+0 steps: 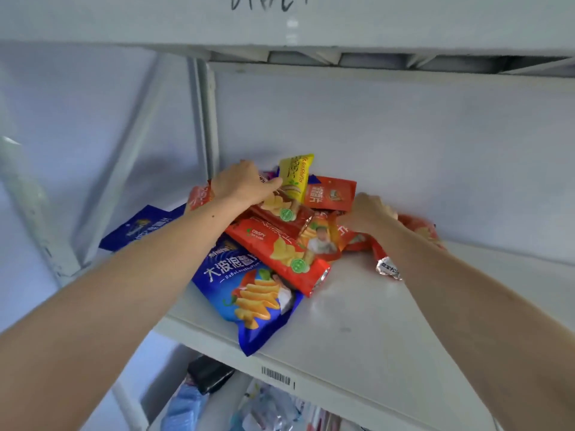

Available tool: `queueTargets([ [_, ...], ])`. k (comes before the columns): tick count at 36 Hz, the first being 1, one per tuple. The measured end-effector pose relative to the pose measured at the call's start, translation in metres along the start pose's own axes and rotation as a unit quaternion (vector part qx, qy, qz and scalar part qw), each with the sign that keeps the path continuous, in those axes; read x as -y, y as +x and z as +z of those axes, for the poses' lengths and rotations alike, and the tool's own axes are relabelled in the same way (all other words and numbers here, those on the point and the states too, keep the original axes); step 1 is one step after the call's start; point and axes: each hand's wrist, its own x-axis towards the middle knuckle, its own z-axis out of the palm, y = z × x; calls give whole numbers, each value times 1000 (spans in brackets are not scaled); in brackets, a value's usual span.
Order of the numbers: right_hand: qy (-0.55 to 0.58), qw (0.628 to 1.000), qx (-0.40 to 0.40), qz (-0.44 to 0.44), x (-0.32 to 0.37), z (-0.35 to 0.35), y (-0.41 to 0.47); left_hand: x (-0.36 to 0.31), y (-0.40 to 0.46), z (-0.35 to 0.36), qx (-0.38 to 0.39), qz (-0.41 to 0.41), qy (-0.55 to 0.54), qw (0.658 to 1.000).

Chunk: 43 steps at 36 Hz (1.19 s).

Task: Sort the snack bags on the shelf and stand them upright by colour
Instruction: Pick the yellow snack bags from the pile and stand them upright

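A heap of snack bags lies on the white shelf [357,309]. A big blue bag [249,290] lies flat at the front, and another blue bag [140,227] pokes out at the left under my forearm. Red bags [280,253] are piled in the middle, with one red bag [331,194] leaning at the back. My left hand [241,183] grips the yellow bag [294,175], which stands tilted on top of the pile. My right hand [368,213] rests on a red bag [417,227] at the right; its fingers are hidden.
The white back wall [404,144] stands close behind the heap. A metal upright [205,119] and diagonal brace [124,157] bound the left side. The upper shelf [280,23] hangs low overhead. A barcode label [277,376] marks the front edge; assorted items fill the shelf below [211,396].
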Motion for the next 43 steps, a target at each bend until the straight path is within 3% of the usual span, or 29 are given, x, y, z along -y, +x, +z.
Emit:
queueTargets([
  [4, 25, 999, 10, -42, 39, 8, 33, 34, -3, 9, 157, -79, 22, 984],
  [7, 74, 995, 17, -64, 67, 15, 60, 40, -8, 16, 225, -121, -42, 966],
  [11, 150, 986, 35, -61, 93, 27, 91, 28, -10, 24, 259, -159, -101, 948],
  [18, 220, 973, 61, -23, 109, 37, 123, 8, -8, 42, 219, -185, -16, 958],
  [27, 267, 962, 14, -61, 105, 34, 139, -3, 7, 56, 178, -215, -206, 938],
  [34, 369, 926, -65, -38, 82, 10, 134, -19, 9, 42, 28, -99, -372, 922],
  [39, 415, 905, -90, -15, 34, -15, 126, -34, 9, 36, 30, -31, -411, 910],
  [43, 439, 892, -111, 18, -20, -33, 99, -60, 3, 42, 75, 24, -423, 903],
])
